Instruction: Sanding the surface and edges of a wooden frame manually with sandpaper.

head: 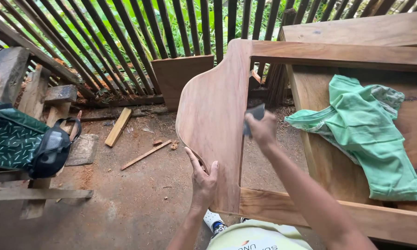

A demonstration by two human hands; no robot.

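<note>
From the head camera, you see a dark green bag [18,139] with small white marks and a black mesh pocket at the left, resting on grey planks. A green shirt [370,139] lies crumpled on the wide board [356,30] at the right.

The wooden frame [213,115] stands in the middle, its curved panel upright with the long axis running away from you, toward the slatted fence [125,41].

Your left hand [203,178] grasps the near curved edge of the panel, fingers wrapped around it. Your right hand [262,129] is clenched on a small grey sanding pad [255,116], pressed to the inner edge of the panel.

The pad is mostly hidden by your fingers, and the right side of the frame is cut off.
</note>
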